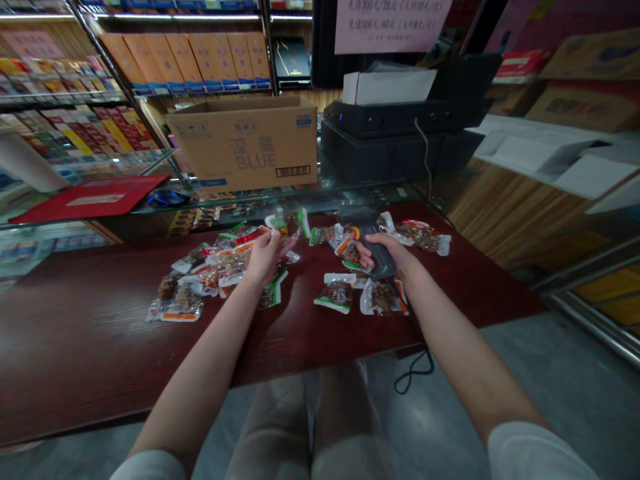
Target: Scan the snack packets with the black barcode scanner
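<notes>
My left hand (264, 253) pinches one small snack packet (284, 225) by its lower edge, fingers closed on it, holding it up just above the surface. My right hand (385, 257) is wrapped tight round the grip of a dark handheld scanner (369, 241), nose pointing left toward that packet. I read this as mid-scan on one item.

Progress is hard to call. Packets lie in two loose groups: a bigger heap on the left (210, 270) under and beside my left hand, and a thinner scatter on the right (370, 287) around the scanner hand, with one more packet (423, 235) just beyond it. Which group is done I cannot tell; nothing marks them. My guess is plenty left either way, since both groups have many pieces.

All this sits on a dark red wooden surface (90, 347). The scanner cable (414, 377) hangs off the front edge. Behind is a glass counter with a cardboard box (245, 143), a red mat (95, 198) and a black printer (400, 117). Stocked shelves (75, 100) sit far left.
</notes>
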A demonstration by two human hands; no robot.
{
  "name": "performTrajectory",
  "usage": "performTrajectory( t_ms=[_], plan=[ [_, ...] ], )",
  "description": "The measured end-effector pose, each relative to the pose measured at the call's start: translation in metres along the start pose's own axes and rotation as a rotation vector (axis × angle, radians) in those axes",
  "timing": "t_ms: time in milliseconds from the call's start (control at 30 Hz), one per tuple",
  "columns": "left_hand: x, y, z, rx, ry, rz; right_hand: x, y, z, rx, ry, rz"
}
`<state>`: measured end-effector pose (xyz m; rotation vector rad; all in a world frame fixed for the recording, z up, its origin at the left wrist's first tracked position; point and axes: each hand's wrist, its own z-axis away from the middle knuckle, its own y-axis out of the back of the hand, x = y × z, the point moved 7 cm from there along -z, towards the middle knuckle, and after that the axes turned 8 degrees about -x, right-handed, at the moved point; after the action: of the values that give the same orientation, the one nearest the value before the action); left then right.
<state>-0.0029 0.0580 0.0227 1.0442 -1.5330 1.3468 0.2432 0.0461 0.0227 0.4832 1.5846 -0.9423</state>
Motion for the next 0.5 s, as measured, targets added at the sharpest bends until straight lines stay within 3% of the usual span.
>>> performTrajectory(
  t_ms=[167,333,400,500],
  plan=[
    [0.001,-0.002,0.004,-0.031,0.008,0.048,0.012,-0.02,-0.002,-0.104,-0.078,0.041],
    [0.0,-0.001,0.004,-0.086,-0.007,-0.035,0.009,-0.024,-0.003,-0.135,-0.042,-0.018],
    [0.009,0.002,0.005,-0.069,-0.112,-0.242,0.008,-0.023,-0.002,-0.14,-0.032,-0.033],
    [0.027,-0.003,0.012,-0.058,-0.344,-0.722,0.008,-0.023,-0.001,-0.166,-0.035,-0.046]
  ],
)
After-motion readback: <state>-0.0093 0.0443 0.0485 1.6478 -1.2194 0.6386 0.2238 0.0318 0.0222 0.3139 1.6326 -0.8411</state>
